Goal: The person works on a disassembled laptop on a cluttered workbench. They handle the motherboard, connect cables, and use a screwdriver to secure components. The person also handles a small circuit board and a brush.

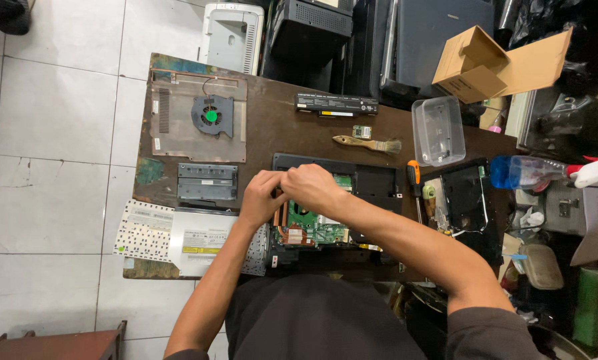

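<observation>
Opened laptop base (372, 183) lies frame-centre, long axis left-right. Left hand (262, 197) and right hand (310, 187), fingers curled, meet over it; grip contents indiscernible.

A dark brown table (265, 127) is set on a white tiled floor (52, 120). On it are laid a cover panel (179, 133) with a fan (212, 115), a battery (335, 104), a brush (367, 143), a clear tub (437, 130), a drive (207, 181), a keyboard (142, 230), a screwdriver (414, 180) and an opened laptop (372, 187).
</observation>
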